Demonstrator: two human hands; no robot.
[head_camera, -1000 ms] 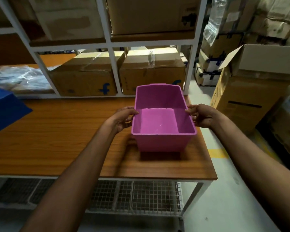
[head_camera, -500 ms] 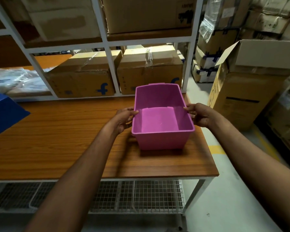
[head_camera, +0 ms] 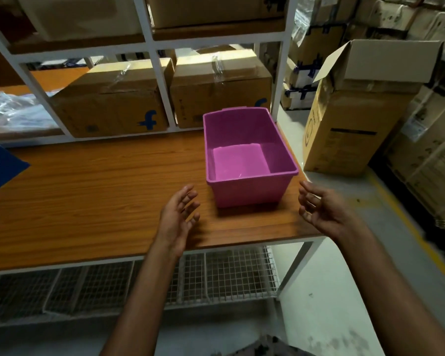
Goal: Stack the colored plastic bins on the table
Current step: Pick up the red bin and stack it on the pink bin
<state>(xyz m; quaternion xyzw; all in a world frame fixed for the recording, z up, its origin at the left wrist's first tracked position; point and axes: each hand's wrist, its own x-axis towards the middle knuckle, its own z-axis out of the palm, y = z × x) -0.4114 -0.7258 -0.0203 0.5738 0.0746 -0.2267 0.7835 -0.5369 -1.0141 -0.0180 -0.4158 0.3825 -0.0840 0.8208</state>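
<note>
Both of your hands are empty and loosely spread. Your left hand (head_camera: 180,217) hovers over the near part of the wooden table (head_camera: 88,191). Its palm is turned toward 3 o'clock and its fingers are slightly bent and parted, touching nothing. Your right hand (head_camera: 324,211) hangs by the table's near right corner with its palm toward 9 o'clock and its fingers relaxed and apart. Your forearms reach in from 6 o'clock, and the palms face each other across a wide gap.

The pink bin (head_camera: 247,192) stands upright on the table at 12 o'clock from that gap, near your fingertips but apart from both hands. A blue bin (head_camera: 0,168) shows only a corner at the 9 o'clock edge, well apart from the pink one. Two taped cardboard boxes (head_camera: 113,109) sit on the white shelf (head_camera: 162,80) behind the table. An open carton (head_camera: 357,119) stands on the floor at 2 o'clock.
</note>
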